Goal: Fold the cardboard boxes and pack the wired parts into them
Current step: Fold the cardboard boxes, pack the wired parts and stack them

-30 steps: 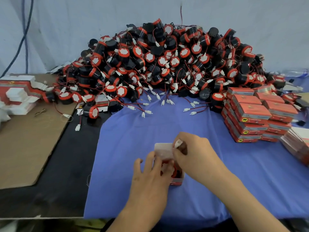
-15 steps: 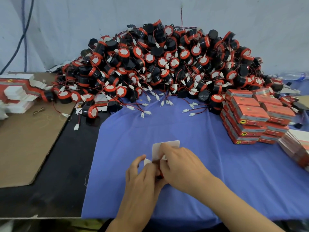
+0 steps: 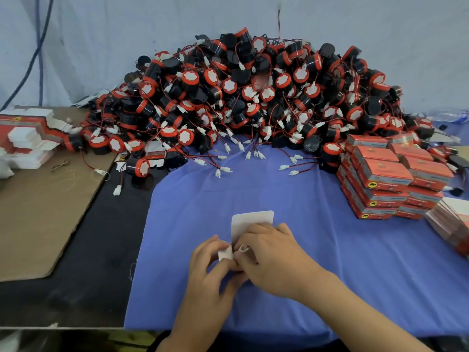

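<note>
Two grips meet on one box point(image 3: 252, 221) at the near middle of the blue cloth point(image 3: 330, 250) on the table point(image 3: 101, 250). The left grip point(image 3: 210, 270) pinches the box's white side flap point(image 3: 225, 252). The right grip point(image 3: 269, 255) curls over the box, a white plug point(image 3: 242, 248) at its fingertips. The lid stands up just beyond it. The pile of parts point(image 3: 253, 97) lies well behind.

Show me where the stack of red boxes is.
In the head view, the red boxes are stacked at the right on the blue cloth, beside the parts pile.
</note>
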A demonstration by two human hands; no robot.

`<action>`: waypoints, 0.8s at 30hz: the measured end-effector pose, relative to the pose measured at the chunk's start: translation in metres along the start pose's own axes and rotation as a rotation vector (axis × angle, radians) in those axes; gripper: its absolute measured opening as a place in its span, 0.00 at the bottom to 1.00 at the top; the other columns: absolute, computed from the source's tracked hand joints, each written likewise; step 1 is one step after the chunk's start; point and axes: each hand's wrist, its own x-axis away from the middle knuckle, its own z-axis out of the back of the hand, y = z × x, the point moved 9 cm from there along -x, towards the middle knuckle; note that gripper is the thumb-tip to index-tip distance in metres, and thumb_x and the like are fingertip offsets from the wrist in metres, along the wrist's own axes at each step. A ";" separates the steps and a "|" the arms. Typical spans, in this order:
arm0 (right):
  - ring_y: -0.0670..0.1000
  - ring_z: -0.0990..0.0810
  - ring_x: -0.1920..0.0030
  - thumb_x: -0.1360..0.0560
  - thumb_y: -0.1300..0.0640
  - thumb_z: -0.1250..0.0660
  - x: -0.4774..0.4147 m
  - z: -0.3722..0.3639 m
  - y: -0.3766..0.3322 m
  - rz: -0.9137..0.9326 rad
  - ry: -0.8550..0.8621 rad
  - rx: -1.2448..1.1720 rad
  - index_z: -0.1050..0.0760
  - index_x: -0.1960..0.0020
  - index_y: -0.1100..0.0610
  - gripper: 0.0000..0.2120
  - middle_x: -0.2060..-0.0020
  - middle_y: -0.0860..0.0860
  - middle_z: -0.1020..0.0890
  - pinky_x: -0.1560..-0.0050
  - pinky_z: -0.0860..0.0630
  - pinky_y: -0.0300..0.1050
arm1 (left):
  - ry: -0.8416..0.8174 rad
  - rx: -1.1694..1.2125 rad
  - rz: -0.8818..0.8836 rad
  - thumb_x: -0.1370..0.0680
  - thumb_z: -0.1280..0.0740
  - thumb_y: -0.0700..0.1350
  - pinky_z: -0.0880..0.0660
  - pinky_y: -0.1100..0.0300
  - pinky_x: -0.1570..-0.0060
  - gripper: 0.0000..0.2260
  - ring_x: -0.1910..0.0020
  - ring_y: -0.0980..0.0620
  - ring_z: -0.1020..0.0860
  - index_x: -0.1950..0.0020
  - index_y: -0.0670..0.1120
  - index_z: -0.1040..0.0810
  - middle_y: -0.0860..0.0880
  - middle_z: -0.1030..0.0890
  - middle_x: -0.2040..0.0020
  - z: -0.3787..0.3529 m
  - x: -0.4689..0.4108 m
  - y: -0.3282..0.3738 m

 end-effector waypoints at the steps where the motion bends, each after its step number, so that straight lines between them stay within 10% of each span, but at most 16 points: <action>1: 0.45 0.28 0.43 0.18 0.46 0.46 0.001 -0.002 0.000 0.004 0.002 0.010 0.22 0.48 0.46 0.14 0.45 0.41 0.22 0.43 0.37 0.47 | 0.012 0.008 -0.001 0.26 0.26 0.46 0.35 0.70 0.33 0.08 0.27 0.59 0.34 0.51 0.55 0.22 0.59 0.28 0.34 0.002 0.001 -0.001; 19: 0.51 0.29 0.44 0.18 0.48 0.44 0.010 -0.001 -0.015 0.192 0.104 0.166 0.19 0.47 0.44 0.14 0.46 0.45 0.27 0.50 0.45 0.46 | 0.025 0.406 0.280 0.31 0.23 0.41 0.18 0.62 0.48 0.30 0.33 0.57 0.22 0.35 0.66 0.25 0.61 0.26 0.30 0.003 0.008 -0.031; 24: 0.53 0.28 0.34 0.23 0.68 0.35 0.026 0.013 -0.016 0.338 0.341 -0.175 0.19 0.50 0.55 0.11 0.40 0.51 0.25 0.38 0.33 0.44 | -0.110 0.351 0.347 0.22 0.27 0.50 0.20 0.60 0.44 0.18 0.39 0.60 0.19 0.34 0.64 0.25 0.60 0.20 0.36 -0.005 0.007 -0.028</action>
